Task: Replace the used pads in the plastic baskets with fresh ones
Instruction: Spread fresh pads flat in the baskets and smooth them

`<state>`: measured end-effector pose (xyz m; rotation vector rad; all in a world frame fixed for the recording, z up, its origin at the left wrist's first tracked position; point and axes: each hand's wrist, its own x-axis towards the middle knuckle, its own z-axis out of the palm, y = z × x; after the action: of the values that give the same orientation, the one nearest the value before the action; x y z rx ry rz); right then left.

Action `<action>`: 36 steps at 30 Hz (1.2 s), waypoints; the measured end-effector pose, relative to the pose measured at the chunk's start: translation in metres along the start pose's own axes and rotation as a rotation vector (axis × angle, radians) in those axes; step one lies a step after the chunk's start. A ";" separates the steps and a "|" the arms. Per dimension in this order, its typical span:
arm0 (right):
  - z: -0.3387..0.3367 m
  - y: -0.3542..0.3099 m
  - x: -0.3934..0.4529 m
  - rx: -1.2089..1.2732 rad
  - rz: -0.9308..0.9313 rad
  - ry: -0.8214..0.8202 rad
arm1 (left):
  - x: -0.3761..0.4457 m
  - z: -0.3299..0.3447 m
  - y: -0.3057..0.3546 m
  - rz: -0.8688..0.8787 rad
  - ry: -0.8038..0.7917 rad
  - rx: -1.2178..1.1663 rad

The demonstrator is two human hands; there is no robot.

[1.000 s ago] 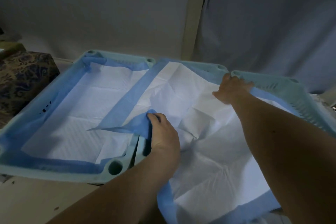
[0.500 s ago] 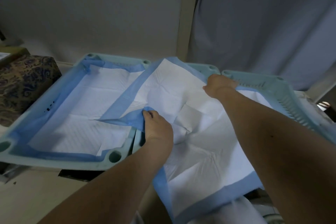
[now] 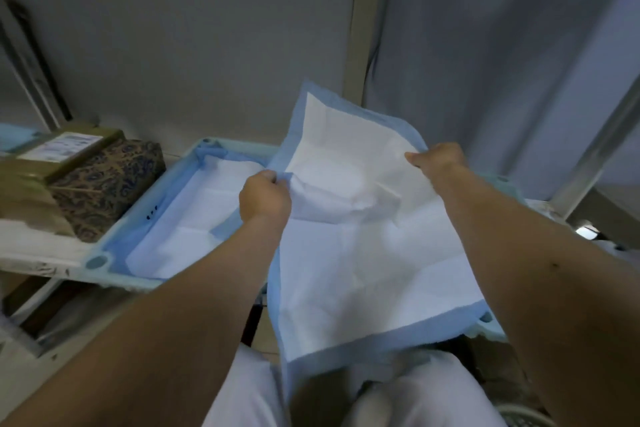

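You had raised the blue-edged pad (image 3: 363,253) off its tray (image 3: 486,318) since a second earlier. Your left hand (image 3: 265,198) and right hand (image 3: 438,158) each pinched an edge, fingers curled.

grey wall (image 3: 173,28), pale curtain (image 3: 502,62), dim light.
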<state>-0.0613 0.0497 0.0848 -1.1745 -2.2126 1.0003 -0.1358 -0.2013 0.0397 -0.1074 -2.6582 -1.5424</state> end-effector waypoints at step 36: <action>-0.046 0.035 -0.040 -0.208 -0.197 -0.025 | 0.028 -0.086 -0.009 0.066 0.099 0.259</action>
<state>0.0088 0.0471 0.0853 -1.0070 -2.4435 0.7230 -0.1627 -0.2796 0.0776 -0.1007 -2.7162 -1.1413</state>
